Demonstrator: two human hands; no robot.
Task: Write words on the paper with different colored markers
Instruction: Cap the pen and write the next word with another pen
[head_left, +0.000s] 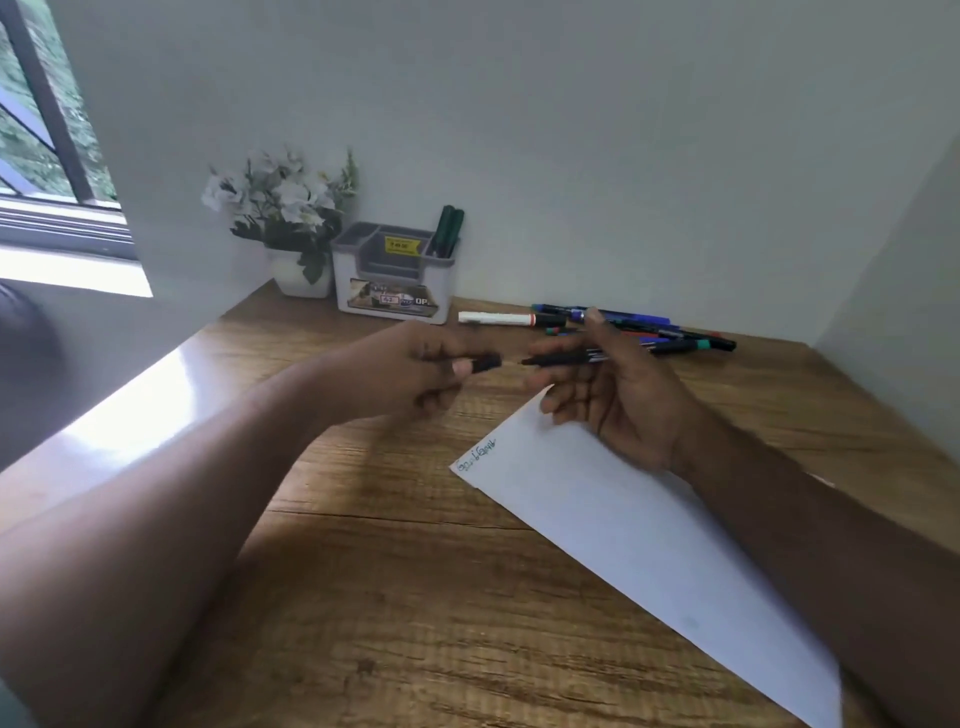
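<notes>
A white sheet of paper (623, 530) lies slanted on the wooden desk (395, 597), with a short green word (477, 455) at its far left corner. My left hand (400, 374) pinches a black marker cap (485, 362). My right hand (618, 395) grips a black marker (563, 358), its bare tip pointing left at the cap, a small gap between them. Both hands hover above the paper's far end. Several more markers (649, 327) lie in a loose pile behind my right hand, along with a white marker (498, 318).
A grey-and-white desk organizer (392, 280) holding two dark green markers (448, 231) stands at the back wall. A white pot of white flowers (283, 218) sits to its left. Walls close the desk at the back and right; a window (47, 130) is at far left.
</notes>
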